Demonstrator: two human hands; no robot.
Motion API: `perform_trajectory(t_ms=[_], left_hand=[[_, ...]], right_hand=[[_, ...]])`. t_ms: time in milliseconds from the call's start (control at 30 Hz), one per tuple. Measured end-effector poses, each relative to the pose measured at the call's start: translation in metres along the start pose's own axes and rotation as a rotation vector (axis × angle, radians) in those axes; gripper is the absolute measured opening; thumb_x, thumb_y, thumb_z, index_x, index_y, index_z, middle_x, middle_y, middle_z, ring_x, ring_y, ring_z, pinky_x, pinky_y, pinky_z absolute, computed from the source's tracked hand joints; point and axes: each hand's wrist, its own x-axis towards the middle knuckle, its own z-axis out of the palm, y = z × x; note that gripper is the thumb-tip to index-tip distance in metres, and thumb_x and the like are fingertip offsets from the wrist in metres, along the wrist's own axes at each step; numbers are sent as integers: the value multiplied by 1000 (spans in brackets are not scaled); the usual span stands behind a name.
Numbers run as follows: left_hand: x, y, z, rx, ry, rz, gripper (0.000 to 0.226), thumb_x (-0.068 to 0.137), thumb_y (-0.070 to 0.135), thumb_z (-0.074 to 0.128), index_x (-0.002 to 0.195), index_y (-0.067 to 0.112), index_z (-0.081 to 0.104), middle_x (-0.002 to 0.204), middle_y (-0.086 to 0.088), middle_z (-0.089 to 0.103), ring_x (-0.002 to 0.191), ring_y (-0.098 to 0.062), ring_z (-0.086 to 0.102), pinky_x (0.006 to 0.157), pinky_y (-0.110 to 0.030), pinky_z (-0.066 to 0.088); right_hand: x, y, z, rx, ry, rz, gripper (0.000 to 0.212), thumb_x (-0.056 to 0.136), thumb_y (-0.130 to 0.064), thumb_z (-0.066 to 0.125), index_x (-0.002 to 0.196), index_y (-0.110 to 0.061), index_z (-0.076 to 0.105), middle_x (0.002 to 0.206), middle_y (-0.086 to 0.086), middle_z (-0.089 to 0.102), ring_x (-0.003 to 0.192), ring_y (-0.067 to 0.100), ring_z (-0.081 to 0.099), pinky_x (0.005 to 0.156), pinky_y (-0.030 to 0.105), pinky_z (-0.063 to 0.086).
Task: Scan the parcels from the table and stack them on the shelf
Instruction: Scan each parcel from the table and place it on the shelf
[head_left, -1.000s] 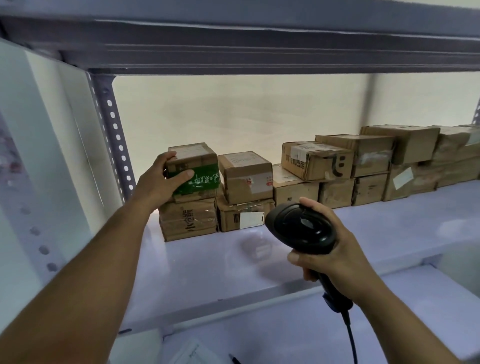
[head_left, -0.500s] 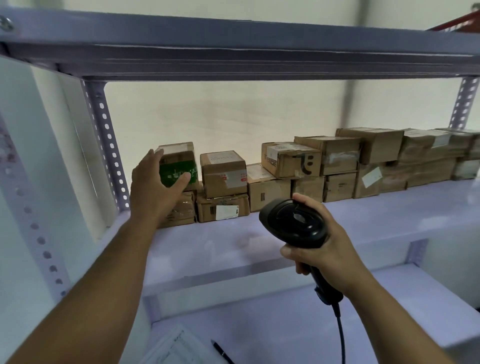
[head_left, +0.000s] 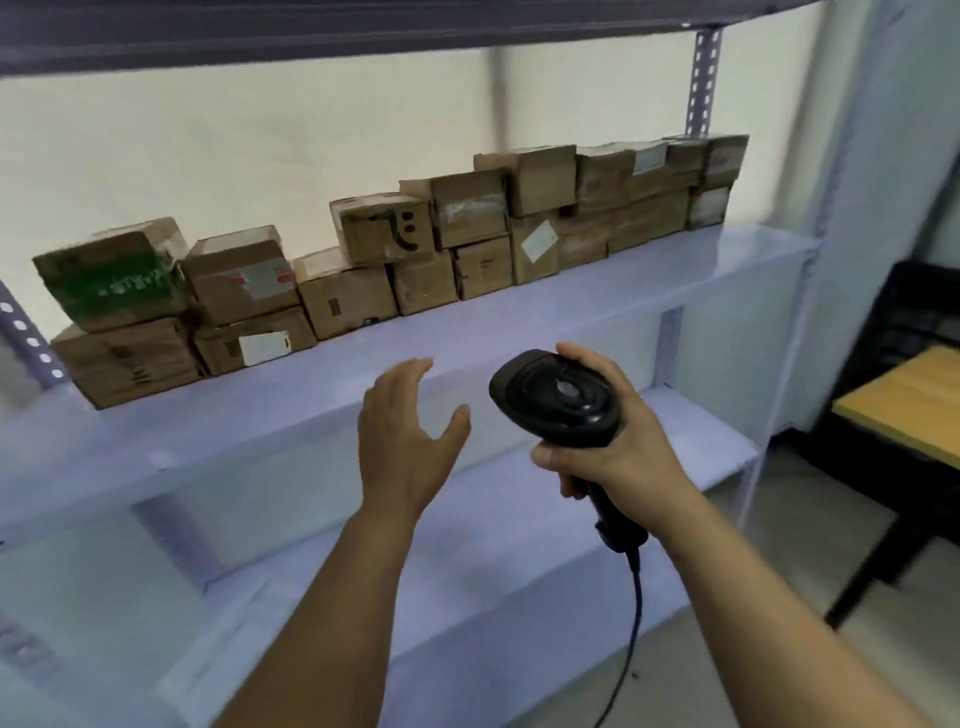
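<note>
The left hand (head_left: 410, 431) hangs in the air with its fingers spread and nothing in it, palm turned toward the other hand. Just beside it, the right hand (head_left: 618, 447) is wrapped tight around the grip of a black barcode scanner (head_left: 558, 400), whose rounded head tips up and toward the left hand while its cable (head_left: 631, 613) drops away below the wrist. Both hands float in front of the pale shelf (head_left: 467, 343), clear of its front edge. Beyond them, along the back of that shelf, runs a row of brown cardboard parcels (head_left: 452, 228), mostly stacked two high and packed against one another. Far out past the left hand, at the end of the row, the parcel with green print (head_left: 111, 278) sits tilted on top of a plain box (head_left: 130, 361), well apart from the spread fingers. A box marked with a smiley face (head_left: 387, 228) sits above and beyond the left hand. Off past the right hand, beyond the shelf's upright post, stands a wooden-topped surface (head_left: 904, 410) on dark legs.
</note>
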Motion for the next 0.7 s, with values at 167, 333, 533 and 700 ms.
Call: perform_trajectory(t_ms=[167, 333, 533, 700], left_hand=[[-41, 51, 77, -53, -161, 32, 58, 84, 31, 73, 136, 18, 50, 139, -2, 50, 128, -22, 44, 105, -35, 35], [-57, 109, 136, -128, -281, 84, 61, 83, 41, 70, 136, 18, 50, 140, -1, 49, 130, -21, 42, 105, -31, 31], [-67, 158, 202, -164, -426, 180, 64, 82, 39, 73, 137, 15, 49, 139, -4, 50, 129, -24, 44, 105, -35, 33], [-70, 198, 266, -206, -499, 247, 68, 78, 44, 68, 136, 12, 52, 138, -7, 53, 127, -29, 48, 103, -41, 38]], right_hand=[[-47, 6, -77, -4, 137, 60, 83, 67, 1, 82, 128, -48, 53, 112, -6, 66, 53, 22, 61, 52, 35, 52], [-87, 7, -145, -24, 285, 77, 85, 70, 9, 81, 130, -44, 53, 119, 5, 62, 56, 16, 62, 51, 33, 51], [-121, 21, -201, -42, 455, 116, 87, 69, 14, 80, 135, -33, 49, 116, 3, 64, 51, 14, 60, 46, 30, 49], [-138, 33, -253, -79, 589, 141, 89, 62, 1, 84, 135, -36, 49, 111, 7, 65, 50, 18, 59, 45, 32, 48]])
